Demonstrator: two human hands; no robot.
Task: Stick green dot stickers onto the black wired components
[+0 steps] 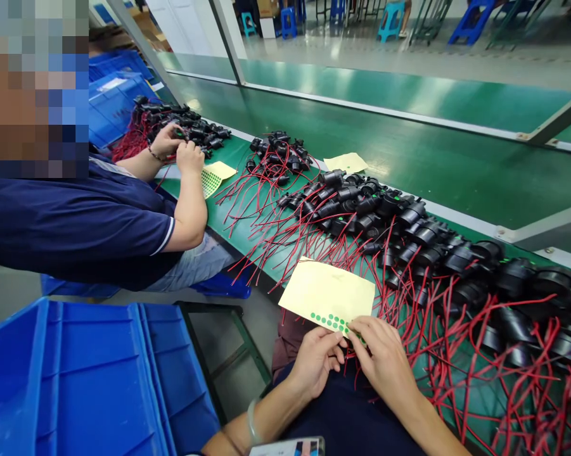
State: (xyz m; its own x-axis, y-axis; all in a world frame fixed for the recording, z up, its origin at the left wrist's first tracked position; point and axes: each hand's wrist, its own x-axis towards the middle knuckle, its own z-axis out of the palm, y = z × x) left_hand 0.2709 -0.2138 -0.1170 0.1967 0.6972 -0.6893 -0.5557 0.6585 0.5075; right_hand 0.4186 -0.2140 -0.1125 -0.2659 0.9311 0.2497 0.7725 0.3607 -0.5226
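Observation:
A pale yellow sheet of round green stickers (327,286) is held over the table's near edge, its few green dots along the lower border. My left hand (314,361) is closed on the lower edge of this sheet, thumb on top. At the lower right corner, my right hand (383,351) pinches the sheet beside the dots; its fingertips cover some of them. Just beyond the sheet lies a long pile of black cylindrical parts (423,234) with red wires (437,354) trailing toward me. Several parts carry a green dot.
To the left, a co-worker's hands (183,149) work above another dotted sheet (211,180). A smaller heap of black parts (280,152) and a yellow sheet (346,163) lie on the green table (237,149). Blue crates (90,373) stand low at my left. A metal frame (361,107) runs behind.

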